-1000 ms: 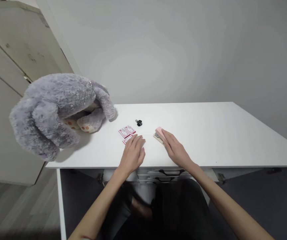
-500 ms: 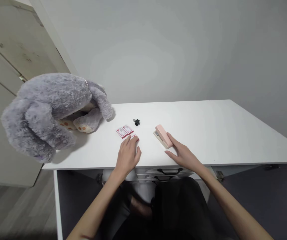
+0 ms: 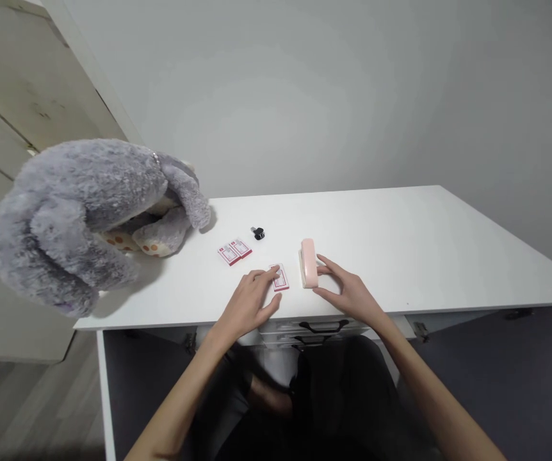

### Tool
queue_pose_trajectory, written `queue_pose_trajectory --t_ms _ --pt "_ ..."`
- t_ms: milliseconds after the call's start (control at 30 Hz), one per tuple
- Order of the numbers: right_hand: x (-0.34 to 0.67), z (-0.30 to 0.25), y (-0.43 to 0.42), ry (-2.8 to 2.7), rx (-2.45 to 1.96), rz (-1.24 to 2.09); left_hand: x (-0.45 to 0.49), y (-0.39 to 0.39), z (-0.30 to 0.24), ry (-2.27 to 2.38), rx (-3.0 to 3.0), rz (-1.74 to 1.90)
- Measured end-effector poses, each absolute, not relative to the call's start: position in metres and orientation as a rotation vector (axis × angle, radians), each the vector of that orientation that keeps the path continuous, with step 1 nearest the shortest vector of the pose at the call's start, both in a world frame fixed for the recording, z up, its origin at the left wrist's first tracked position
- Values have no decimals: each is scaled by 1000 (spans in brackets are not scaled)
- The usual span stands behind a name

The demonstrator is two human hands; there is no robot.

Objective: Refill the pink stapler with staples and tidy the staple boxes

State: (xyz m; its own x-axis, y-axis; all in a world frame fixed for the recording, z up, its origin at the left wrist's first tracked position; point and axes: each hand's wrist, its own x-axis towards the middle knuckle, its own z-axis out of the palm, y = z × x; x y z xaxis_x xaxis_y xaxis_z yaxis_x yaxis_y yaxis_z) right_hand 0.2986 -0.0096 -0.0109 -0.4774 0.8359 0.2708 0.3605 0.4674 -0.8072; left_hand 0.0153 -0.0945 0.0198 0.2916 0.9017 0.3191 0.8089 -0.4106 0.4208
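Observation:
A small white-and-red box (image 3: 280,279) lies flat on the white tabletop (image 3: 381,243). My left hand (image 3: 248,296) reaches over its left side, a fingertip resting on the top and the thumb apart, just below its near edge. To the right is a pink stapler (image 3: 309,264) with a cream base, lying lengthwise away from me. My right hand (image 3: 350,293) has its fingers against the stapler's right side and its thumb at the near corner, in a loose grip. Two similar white-and-red boxes (image 3: 235,251) sit side by side farther left.
A small black object with a metal end (image 3: 258,233), perhaps a staple remover, lies behind the boxes. A large grey plush toy (image 3: 93,218) occupies the left end of the table. Black drawer handles (image 3: 324,328) show under the front edge, and a grey wall (image 3: 276,96) rises behind.
The near box has slid right, away from the other two, under my left hand. The stapler has turned from a slant to point straight away from me, with my right hand still at it.

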Motion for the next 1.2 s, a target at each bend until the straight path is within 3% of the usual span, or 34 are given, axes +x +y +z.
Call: queue_pose_trajectory --t_ms 700,1000,1200 --pt "298 -6 -8 -2014 -941 969 39 -79 14 1496 2464 666" --pt "303 -11 -3 -1922 -868 1081 -41 -41 3 2227 2256 977" --pt "306 -14 0 -1806 -821 1176 -67 -25 4 2279 2122 940"
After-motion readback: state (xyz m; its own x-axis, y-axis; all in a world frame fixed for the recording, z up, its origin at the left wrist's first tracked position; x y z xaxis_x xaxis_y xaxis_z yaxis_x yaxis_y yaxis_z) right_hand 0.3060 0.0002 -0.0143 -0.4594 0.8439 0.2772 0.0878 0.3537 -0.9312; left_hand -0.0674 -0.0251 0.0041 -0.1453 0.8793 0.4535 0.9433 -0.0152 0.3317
